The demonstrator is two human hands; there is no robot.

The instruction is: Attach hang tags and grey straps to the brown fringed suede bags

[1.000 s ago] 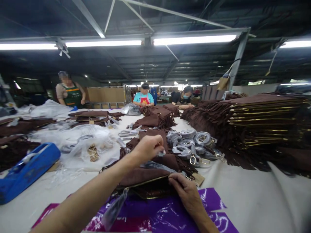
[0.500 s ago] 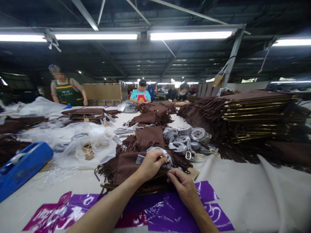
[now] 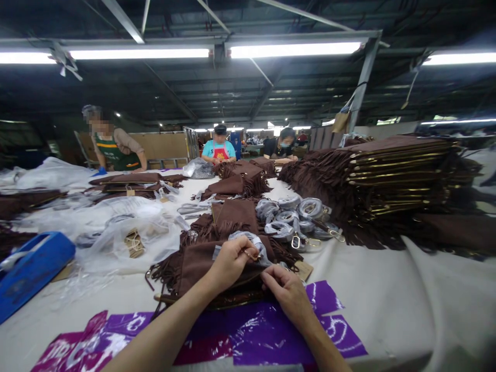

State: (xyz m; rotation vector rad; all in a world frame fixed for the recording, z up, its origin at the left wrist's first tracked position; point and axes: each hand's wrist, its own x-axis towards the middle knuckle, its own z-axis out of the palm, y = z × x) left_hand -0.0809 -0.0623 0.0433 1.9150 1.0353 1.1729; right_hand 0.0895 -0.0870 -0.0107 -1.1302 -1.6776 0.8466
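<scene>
A brown fringed bag (image 3: 197, 263) with a zipper along its near edge lies in front of me. My left hand (image 3: 230, 258) is closed over it, pinching a small gold-coloured metal clasp (image 3: 252, 255). Beside those fingers, a strap coil (image 3: 251, 240) in pale wrapping rests on the bag. My right hand (image 3: 289, 292) is closed too, thumb and forefinger pressed together at the bag's near right edge. What exactly lies between these fingertips is partly hidden. A tan card tag (image 3: 303, 270) sticks out just beyond my right hand. Under the bag are shiny purple plastic sheets (image 3: 271, 336).
Several wrapped strap coils (image 3: 284, 230) with metal hooks lie behind the bag. A tall stack of brown bags (image 3: 399, 170) stands right. At left are a blue tape dispenser (image 3: 39, 274) and clear plastic bags (image 3: 155, 232). Co-workers (image 3: 116, 150) stand across the table.
The view has shifted slightly, so most things sit a little farther left. Both hands stay at the bag in nearly the same grip. The co-worker at the left leans more over the table.
</scene>
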